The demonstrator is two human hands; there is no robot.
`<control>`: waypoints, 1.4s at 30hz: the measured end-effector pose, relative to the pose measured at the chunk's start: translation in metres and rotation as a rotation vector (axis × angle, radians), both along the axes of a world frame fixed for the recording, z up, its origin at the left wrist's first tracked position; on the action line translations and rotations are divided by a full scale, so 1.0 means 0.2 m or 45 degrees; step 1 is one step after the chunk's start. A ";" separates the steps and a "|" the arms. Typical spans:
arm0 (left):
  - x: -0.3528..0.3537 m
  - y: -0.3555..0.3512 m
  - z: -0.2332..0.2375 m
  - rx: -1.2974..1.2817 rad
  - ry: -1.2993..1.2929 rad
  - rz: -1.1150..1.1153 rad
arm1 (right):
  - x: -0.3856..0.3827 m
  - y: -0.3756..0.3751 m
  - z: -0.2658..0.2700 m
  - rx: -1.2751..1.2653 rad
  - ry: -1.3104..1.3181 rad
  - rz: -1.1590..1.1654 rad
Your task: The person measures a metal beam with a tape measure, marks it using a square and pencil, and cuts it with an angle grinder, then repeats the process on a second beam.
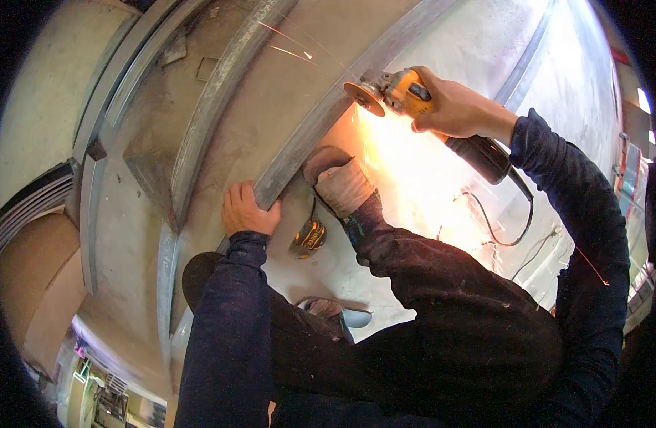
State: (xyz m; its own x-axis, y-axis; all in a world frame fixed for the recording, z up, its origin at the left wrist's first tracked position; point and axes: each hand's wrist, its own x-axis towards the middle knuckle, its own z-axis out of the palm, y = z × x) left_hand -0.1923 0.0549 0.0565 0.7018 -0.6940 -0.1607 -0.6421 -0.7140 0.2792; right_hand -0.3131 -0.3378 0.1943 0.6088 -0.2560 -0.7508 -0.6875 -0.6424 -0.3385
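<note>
My right hand (460, 107) is closed around a yellow-and-black angle grinder (406, 94). The grinder's orange-brown disc (364, 99) is right at the edge of a long grey metal beam (317, 132), and bright sparks pour down toward the floor beside my leg. Lower along the same beam, my left hand (249, 209) grips it, with the fingers over the top and the thumb at the near side. A black cord (531, 207) trails from the back of the grinder.
Below the beam lies a small black-and-yellow round-edged object (309, 239). My shoe (326, 162) is close under the disc. More metal ribs (207, 107) run parallel on the left, over large sheet panels (39, 100). Loose cables (535, 253) lie on the right.
</note>
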 end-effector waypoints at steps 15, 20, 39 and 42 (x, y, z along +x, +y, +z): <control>0.00 0.00 0.01 -0.038 0.005 -0.016 | -0.01 0.01 0.01 -0.019 -0.082 -0.035; 0.00 0.01 -0.01 -0.004 0.006 -0.021 | -0.01 -0.01 0.01 0.030 -0.080 -0.026; 0.00 -0.01 0.02 -0.054 0.071 -0.012 | 0.00 -0.01 -0.01 0.024 -0.170 0.018; 0.00 -0.01 0.02 -0.051 0.045 -0.027 | 0.06 0.00 0.04 0.043 0.027 -0.033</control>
State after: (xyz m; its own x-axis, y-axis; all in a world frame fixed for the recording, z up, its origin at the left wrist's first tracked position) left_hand -0.1919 0.0538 0.0613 0.6812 -0.7149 -0.1574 -0.6460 -0.6882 0.3302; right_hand -0.3019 -0.3374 0.2015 0.5858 -0.2461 -0.7722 -0.7113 -0.6127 -0.3445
